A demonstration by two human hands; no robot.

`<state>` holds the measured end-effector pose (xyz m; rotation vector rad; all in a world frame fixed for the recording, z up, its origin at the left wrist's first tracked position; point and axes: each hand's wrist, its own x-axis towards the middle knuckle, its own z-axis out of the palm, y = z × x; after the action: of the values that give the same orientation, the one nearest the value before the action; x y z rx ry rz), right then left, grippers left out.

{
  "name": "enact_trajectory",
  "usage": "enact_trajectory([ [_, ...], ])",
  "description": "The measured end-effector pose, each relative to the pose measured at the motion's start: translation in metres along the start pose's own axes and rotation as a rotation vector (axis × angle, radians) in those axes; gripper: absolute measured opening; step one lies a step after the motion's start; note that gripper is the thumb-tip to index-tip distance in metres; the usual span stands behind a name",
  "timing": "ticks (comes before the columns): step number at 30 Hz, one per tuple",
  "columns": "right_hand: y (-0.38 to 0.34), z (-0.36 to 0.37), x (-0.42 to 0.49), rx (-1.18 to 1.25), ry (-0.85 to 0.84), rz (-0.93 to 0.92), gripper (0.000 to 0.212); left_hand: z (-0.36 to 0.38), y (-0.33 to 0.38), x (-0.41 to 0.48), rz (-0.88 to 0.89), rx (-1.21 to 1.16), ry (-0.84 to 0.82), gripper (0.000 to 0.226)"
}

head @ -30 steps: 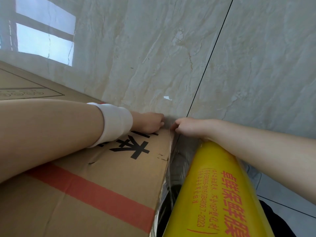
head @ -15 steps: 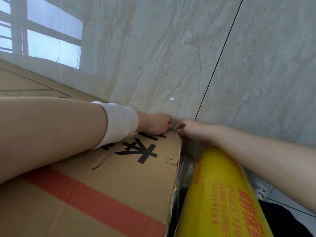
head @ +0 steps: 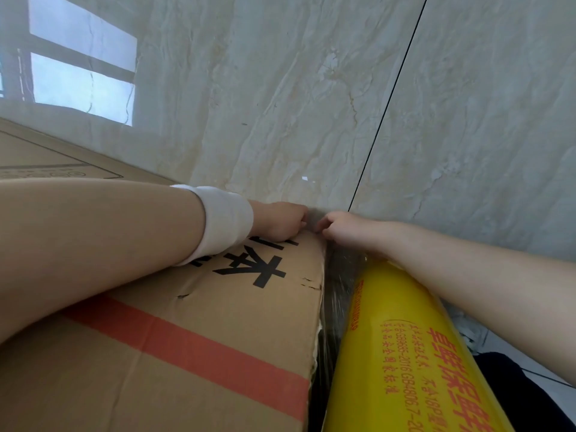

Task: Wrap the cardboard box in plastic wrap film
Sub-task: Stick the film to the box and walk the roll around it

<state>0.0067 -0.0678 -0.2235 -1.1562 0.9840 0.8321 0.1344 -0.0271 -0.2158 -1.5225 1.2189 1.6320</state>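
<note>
A large brown cardboard box [head: 193, 363] with a red stripe and black characters fills the lower left. A fat yellow roll of plastic wrap film [head: 402, 363] with red print stands against the box's right side. Clear film [head: 338, 285] stretches between the roll and the box edge. My left hand [head: 277, 221], with a white wristband, rests curled on the box's far corner. My right hand [head: 339, 227] is curled just beyond that corner, fingers pinched at the film's end. The fingertips of both hands are hidden.
A glossy marble tile floor [head: 311, 104] with a dark grout line [head: 389, 104] lies beyond the box and reflects a window [head: 81, 76]. Dark clothing [head: 526, 397] shows at the bottom right.
The view has shifted slightly. Both hands stay at the box's far corner; the right hand has drawn a little apart from the left.
</note>
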Motion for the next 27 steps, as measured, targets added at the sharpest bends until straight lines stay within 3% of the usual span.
enact_trajectory([
  [7, 0.000, 0.003, 0.000, -0.061, -0.027, 0.016, 0.033, -0.004, -0.002, -0.013, 0.093, 0.040, 0.106, 0.032],
  [13, 0.004, -0.005, -0.011, 0.021, -0.030, -0.006, 0.034, -0.011, 0.007, -0.033, 0.204, -0.066, 0.024, 0.034],
  [18, 0.007, -0.014, -0.006, 0.097, -0.045, -0.022, 0.038, -0.007, 0.009, -0.029, 0.221, 0.157, 0.015, 0.046],
  [22, 0.016, -0.020, -0.004, 0.166, -0.040, -0.023, 0.040, -0.007, 0.002, -0.026, 0.228, 0.176, 0.016, 0.059],
  [25, 0.032, -0.023, -0.011, 0.135, 0.051, -0.039, 0.037, -0.006, -0.004, -0.023, 0.211, 0.132, 0.002, 0.064],
  [27, 0.045, -0.026, -0.028, 0.155, 0.184, -0.020, 0.046, -0.008, -0.002, -0.025, 0.185, 0.116, -0.015, 0.058],
])
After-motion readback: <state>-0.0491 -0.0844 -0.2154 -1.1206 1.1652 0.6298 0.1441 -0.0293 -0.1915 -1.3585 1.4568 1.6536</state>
